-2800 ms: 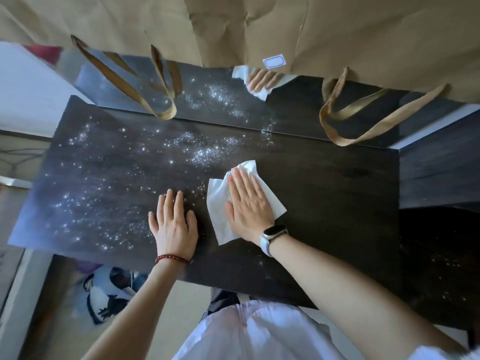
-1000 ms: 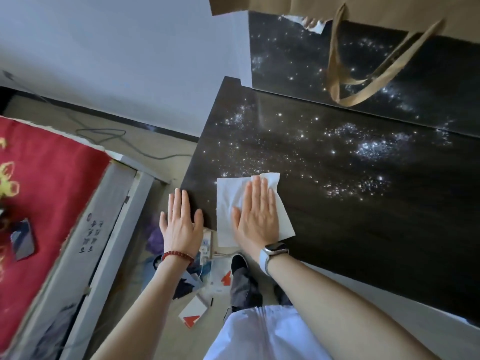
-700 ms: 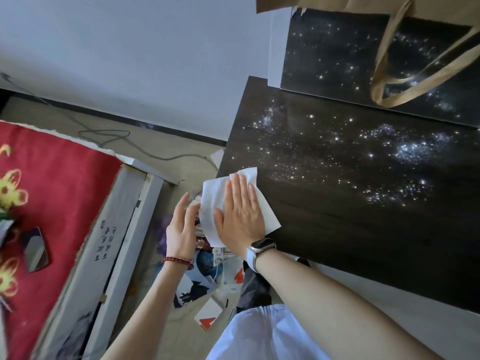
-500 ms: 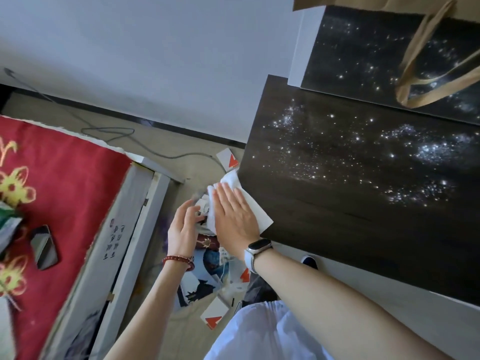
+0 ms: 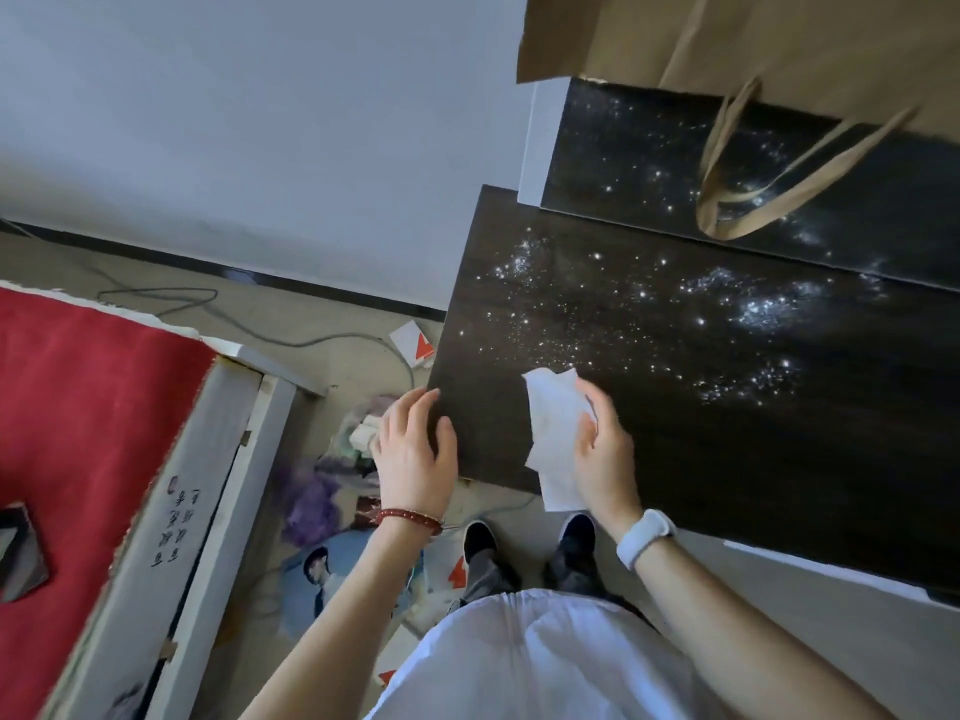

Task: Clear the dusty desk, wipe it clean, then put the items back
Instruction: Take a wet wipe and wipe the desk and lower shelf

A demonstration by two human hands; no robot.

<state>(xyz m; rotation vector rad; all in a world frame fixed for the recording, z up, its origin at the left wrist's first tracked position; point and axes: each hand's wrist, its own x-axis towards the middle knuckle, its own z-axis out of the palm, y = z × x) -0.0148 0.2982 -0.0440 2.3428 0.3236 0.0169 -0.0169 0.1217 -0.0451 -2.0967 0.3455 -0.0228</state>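
A dark wooden desk (image 5: 727, 418) fills the right half of the head view, with white dust specks across its far and middle part. My right hand (image 5: 605, 449) holds a white wipe (image 5: 553, 439) upright just above the desk's near left corner. The wipe hangs down past the front edge. My left hand (image 5: 413, 449) hovers at the desk's left edge, fingers spread and holding nothing, with a red bead bracelet on the wrist.
A brown paper bag (image 5: 753, 39) with looped handles hangs over the desk's back, above a glossy black panel (image 5: 649, 163). Left of the desk, cards, papers and a cable (image 5: 291, 335) litter the floor. A red cloth (image 5: 88, 407) covers a box at far left.
My right hand swept the wipe left off the desk's edge against my left hand, then lifted it and came back over the corner. The left hand moved to the desk's left edge.
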